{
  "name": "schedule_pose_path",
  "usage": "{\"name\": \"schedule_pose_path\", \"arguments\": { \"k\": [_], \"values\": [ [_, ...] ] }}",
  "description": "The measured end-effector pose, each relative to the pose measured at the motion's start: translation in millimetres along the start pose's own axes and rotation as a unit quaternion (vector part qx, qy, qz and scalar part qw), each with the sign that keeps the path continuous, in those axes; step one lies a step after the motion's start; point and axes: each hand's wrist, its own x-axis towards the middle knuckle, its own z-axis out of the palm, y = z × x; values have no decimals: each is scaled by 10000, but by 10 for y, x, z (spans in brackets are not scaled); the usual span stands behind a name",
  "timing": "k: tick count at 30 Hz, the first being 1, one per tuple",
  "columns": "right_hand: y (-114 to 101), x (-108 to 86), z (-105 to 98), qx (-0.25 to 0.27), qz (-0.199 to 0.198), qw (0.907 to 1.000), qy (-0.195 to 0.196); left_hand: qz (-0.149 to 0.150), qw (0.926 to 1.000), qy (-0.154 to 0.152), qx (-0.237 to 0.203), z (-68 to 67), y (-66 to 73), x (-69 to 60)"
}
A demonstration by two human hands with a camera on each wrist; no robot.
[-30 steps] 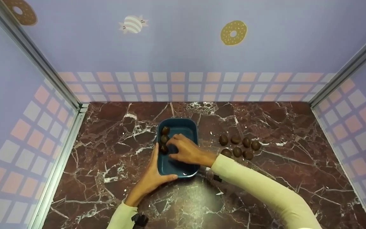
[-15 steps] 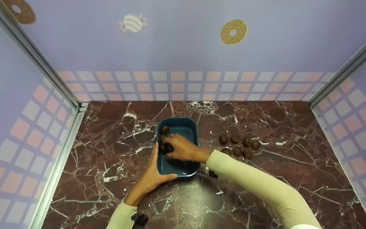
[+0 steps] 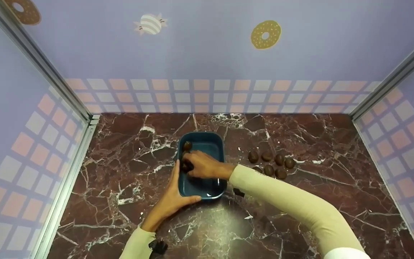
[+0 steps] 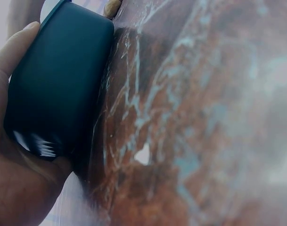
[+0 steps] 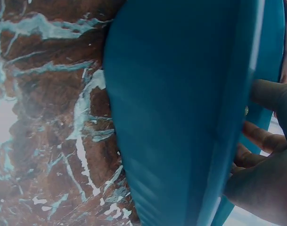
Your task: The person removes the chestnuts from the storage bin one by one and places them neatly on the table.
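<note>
A dark blue rectangular box (image 3: 212,146) stands on the marbled table, with glossy brown egg-shaped pieces (image 3: 187,145) along its left wall. My left hand (image 3: 173,197) rests against the box's near left corner, fingers straight along the left wall and thumb along the near rim. Inside the box, my right hand (image 3: 206,166) pinches a brown piece (image 3: 187,165) at the left wall, beside the others. That hand partly hides the row. In the right wrist view, the box's wall (image 5: 181,108) covers most of what the fingers (image 5: 261,136) hold.
Several more brown egg-shaped pieces (image 3: 268,170) lie in a loose group on the table (image 3: 128,151) to the right of the box, just beyond the right sleeve (image 3: 282,194). Patterned wall panels (image 3: 207,54) enclose the back and both sides.
My right hand has shifted slightly left and down inside the box. Its spread thumb and fingers have drawn together on a brown piece. The left hand and the box stay put.
</note>
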Motion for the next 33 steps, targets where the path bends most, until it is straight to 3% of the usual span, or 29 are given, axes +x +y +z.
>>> {"name": "schedule_pose_path", "arguments": {
  "k": [12,17,27,33],
  "values": [
    [-16,18,34,-728,-65,9973,-110,48,10000,-31,-67,13,22,19],
    [-16,-17,-2,-772,22,9968,-186,114,9998,-36,-153,26,8,36],
    [13,-297,-160,225,55,9994,266,267,9980,-129,-565,18,0,45],
    [32,-559,-267,517,-343,9969,493,122,9993,-89,-332,-12,-14,13]
  ]
}}
